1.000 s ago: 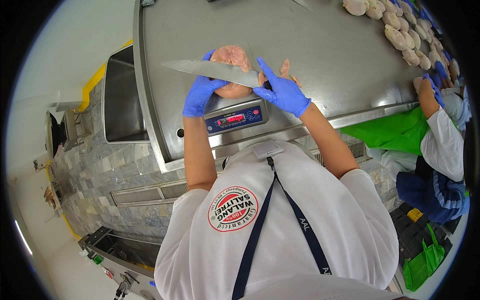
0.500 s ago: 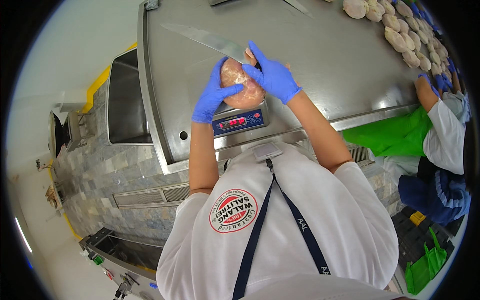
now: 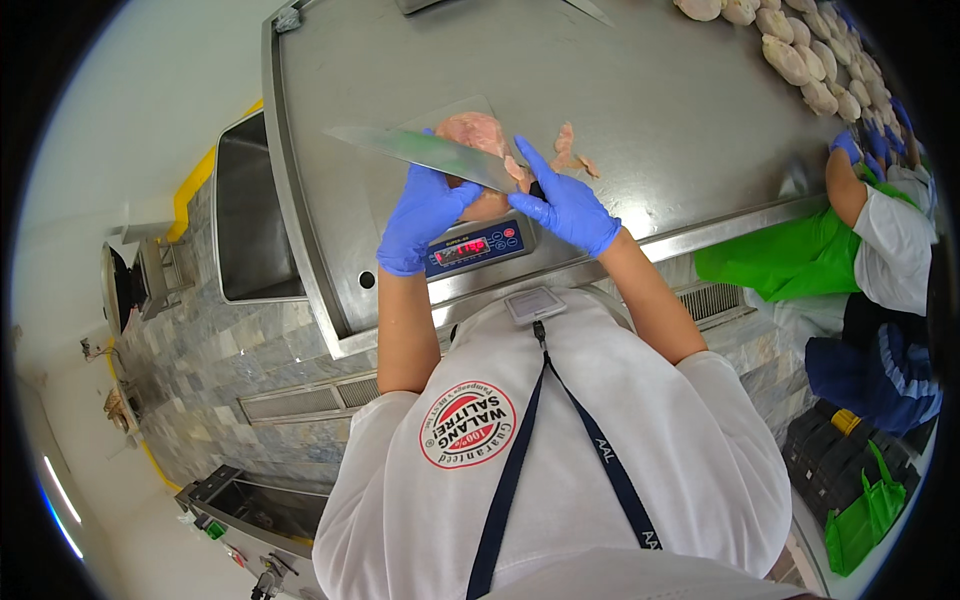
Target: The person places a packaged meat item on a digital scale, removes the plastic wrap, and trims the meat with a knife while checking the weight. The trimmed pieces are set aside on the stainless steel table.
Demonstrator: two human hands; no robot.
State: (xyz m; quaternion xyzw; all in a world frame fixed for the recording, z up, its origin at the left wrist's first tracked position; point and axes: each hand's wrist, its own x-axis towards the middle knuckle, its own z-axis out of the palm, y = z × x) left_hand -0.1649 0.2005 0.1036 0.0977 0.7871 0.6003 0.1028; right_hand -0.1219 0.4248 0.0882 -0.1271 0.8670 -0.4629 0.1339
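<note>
The left hand (image 3: 420, 215), gloved in blue, grasps the lump of raw meat (image 3: 475, 130) from its left side, slightly above the middle of the frame. The right hand (image 3: 570, 205), gloved alike, grips the knife (image 3: 430, 152) by its dark handle, index finger and thumb spread apart. The broad blade slants across the meat and above the left hand, its tip pointing to the upper left; whether its edge touches the meat cannot be told. The meat is over the weighing scale (image 3: 520, 245), whose lit display faces the wearer, just inside the near edge of the steel table (image 3: 650, 110).

The table's raised left rim runs well apart from the blade tip, with a steel basin (image 3: 245, 220) beyond it. Just right of the right hand lie meat scraps (image 3: 564, 145). A wide stretch of steel spreads from them to the pale pieces (image 3: 790, 60) at the upper right, near a co-worker's gloved hand (image 3: 846, 147). Another blade (image 3: 590, 10) lies at the top edge of the frame.
</note>
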